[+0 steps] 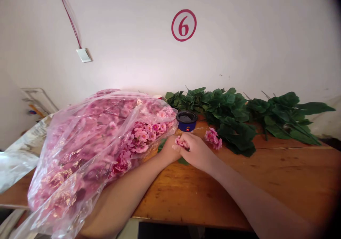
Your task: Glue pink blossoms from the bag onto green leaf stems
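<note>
Both of my hands meet near the middle of the wooden table (266, 182). My right hand (195, 150) is closed, its fingers pinching a small pink flower cluster (179, 142). My left hand (169, 150) is tucked against it, partly hidden behind the right one, and touches the same flowers; its fingers are mostly hidden. A green leaf (183, 160) peeks out under the hands. Just beyond the hands stands a small dark blue pot (187, 121) with a red light on its side. A loose bunch of pink flowers (213, 138) lies to the right of the hands.
A large clear plastic bag (87, 150) full of pink artificial flowers fills the table's left side, over my left forearm. Green leafy stems (239, 114) lie in a row along the wall at the back right. A silvery sheet (23, 150) lies at far left.
</note>
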Demonstrator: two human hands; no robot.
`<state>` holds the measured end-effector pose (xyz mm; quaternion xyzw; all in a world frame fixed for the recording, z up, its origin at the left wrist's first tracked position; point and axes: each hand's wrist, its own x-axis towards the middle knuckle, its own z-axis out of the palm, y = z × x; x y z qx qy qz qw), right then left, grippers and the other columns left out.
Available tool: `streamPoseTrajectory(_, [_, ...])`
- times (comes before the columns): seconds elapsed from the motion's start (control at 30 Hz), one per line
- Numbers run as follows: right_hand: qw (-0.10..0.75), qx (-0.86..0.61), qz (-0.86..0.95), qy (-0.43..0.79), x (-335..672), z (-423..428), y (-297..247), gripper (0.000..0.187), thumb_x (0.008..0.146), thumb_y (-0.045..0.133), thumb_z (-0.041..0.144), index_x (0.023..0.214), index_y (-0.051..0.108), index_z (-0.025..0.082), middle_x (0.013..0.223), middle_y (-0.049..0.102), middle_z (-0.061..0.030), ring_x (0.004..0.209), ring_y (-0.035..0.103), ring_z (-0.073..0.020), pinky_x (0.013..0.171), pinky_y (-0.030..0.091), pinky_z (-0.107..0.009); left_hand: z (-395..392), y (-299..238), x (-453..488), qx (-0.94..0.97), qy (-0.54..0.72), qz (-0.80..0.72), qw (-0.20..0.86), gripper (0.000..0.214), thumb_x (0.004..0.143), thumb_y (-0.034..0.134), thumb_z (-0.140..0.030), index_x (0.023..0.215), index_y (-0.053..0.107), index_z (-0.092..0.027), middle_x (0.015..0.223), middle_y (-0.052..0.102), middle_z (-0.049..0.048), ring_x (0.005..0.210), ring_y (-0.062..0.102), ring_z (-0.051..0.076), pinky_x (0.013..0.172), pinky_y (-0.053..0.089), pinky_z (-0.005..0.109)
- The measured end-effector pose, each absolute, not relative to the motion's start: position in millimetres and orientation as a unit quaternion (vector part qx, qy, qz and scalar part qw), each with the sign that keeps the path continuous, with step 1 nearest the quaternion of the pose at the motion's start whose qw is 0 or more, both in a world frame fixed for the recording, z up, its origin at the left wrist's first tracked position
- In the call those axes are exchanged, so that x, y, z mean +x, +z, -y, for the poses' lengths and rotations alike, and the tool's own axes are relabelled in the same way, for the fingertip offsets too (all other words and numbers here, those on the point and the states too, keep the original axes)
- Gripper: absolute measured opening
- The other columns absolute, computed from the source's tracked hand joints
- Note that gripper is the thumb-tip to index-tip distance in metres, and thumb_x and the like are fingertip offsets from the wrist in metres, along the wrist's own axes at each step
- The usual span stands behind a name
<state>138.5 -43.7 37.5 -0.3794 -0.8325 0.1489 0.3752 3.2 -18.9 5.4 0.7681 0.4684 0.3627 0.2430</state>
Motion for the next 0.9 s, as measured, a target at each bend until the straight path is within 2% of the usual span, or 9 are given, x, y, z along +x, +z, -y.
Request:
streamPoseTrajectory(0.17, [0.436, -0.377, 0.798, 0.177, 135.6, 34.2, 26.9, 0.021, 0.082, 0.058, 0.016, 0.064, 0.048, 0.020, 0.069, 0.057, -0.0001, 0.067, 0.051, -0.0150, 0.062, 0.035, -0.027, 19.8, 0.9, 4.4, 0.742, 0.382, -0.482, 0.267, 0.014, 0.074, 0.054, -0.017, 0.061, 0.057, -0.012, 0.067, 0.064, 0.0021, 0.060, 0.050, 0.012, 0.054, 0.036, 0.023])
streamPoseTrajectory(0.3, [0.468, -0.364, 0.782, 0.193, 136.2, 28.9, 23.5, 0.021, 0.082, 0.057, 0.014, 0.063, 0.052, 0.020, 0.068, 0.060, -0.0004, 0.068, 0.054, -0.0154, 0.064, 0.038, -0.027, 21.2, 4.0, 6.5, 0.746, 0.404, -0.456, 0.269, 0.010, 0.074, 0.052, -0.015, 0.065, 0.056, -0.013, 0.068, 0.062, 0.0014, 0.064, 0.051, 0.012, 0.056, 0.036, 0.023])
streamPoseTrajectory(0.4, [0.471, -0.366, 0.782, 0.179, 140.8, 23.2, 25.6, 0.020, 0.083, 0.055, 0.014, 0.063, 0.055, 0.020, 0.069, 0.062, -0.0010, 0.069, 0.056, -0.0156, 0.066, 0.039, -0.027, 20.7, 6.5, 7.0, 0.744, 0.421, -0.446, 0.266, 0.004, 0.073, 0.054, -0.015, 0.077, 0.055, -0.014, 0.076, 0.061, 0.0006, 0.071, 0.053, 0.013, 0.063, 0.040, 0.024])
streamPoseTrajectory(0.5, [0.466, -0.399, 0.775, 0.152, 152.6, 17.2, 31.9, 0.020, 0.083, 0.056, 0.018, 0.062, 0.056, 0.020, 0.065, 0.060, -0.0001, 0.064, 0.054, -0.0152, 0.061, 0.037, -0.027, 19.5, 8.3, 6.3, 0.722, 0.435, -0.466, 0.269, 0.030, 0.069, 0.062, -0.016, 0.097, 0.052, -0.016, 0.085, 0.059, -0.0005, 0.076, 0.054, 0.013, 0.068, 0.041, 0.024])
streamPoseTrajectory(0.57, [0.482, -0.430, 0.749, 0.147, 163.6, 14.9, 39.3, 0.019, 0.083, 0.057, 0.024, 0.064, 0.057, 0.020, 0.063, 0.060, 0.0001, 0.060, 0.053, -0.0151, 0.058, 0.036, -0.026, 19.0, 8.7, 5.6, 0.706, 0.435, -0.478, 0.290, 0.039, 0.067, 0.063, -0.014, 0.103, 0.050, -0.017, 0.082, 0.058, -0.0020, 0.073, 0.054, 0.012, 0.066, 0.040, 0.023])
streamPoseTrajectory(0.73, [0.556, -0.455, 0.684, 0.128, 183.6, 2.2, 72.4, 0.024, 0.084, 0.056, 0.035, 0.066, 0.059, 0.020, 0.061, 0.060, -0.0008, 0.058, 0.053, -0.0158, 0.055, 0.037, -0.026, 19.8, 6.8, 5.5, 0.715, 0.403, -0.496, 0.283, 0.034, 0.070, 0.060, -0.015, 0.103, 0.054, -0.017, 0.071, 0.055, -0.0042, 0.065, 0.052, 0.012, 0.059, 0.036, 0.022])
streamPoseTrajectory(0.8, [0.553, -0.452, 0.695, 0.084, 184.2, -12.7, 88.8, 0.023, 0.082, 0.057, 0.033, 0.063, 0.058, 0.020, 0.060, 0.059, -0.0007, 0.057, 0.053, -0.0154, 0.055, 0.037, -0.026, 19.9, 5.8, 5.6, 0.733, 0.388, -0.494, 0.262, 0.029, 0.071, 0.058, -0.016, 0.100, 0.057, -0.017, 0.071, 0.056, -0.0035, 0.065, 0.053, 0.012, 0.059, 0.036, 0.023])
streamPoseTrajectory(0.9, [0.497, -0.418, 0.760, -0.015, 179.7, -43.1, 107.4, 0.023, 0.079, 0.058, 0.022, 0.057, 0.055, 0.018, 0.063, 0.060, -0.0018, 0.062, 0.054, -0.0149, 0.061, 0.036, -0.026, 18.8, 5.2, 5.3, 0.748, 0.376, -0.493, 0.235, 0.027, 0.073, 0.057, -0.017, 0.100, 0.061, -0.017, 0.072, 0.057, -0.0026, 0.067, 0.053, 0.012, 0.061, 0.037, 0.023])
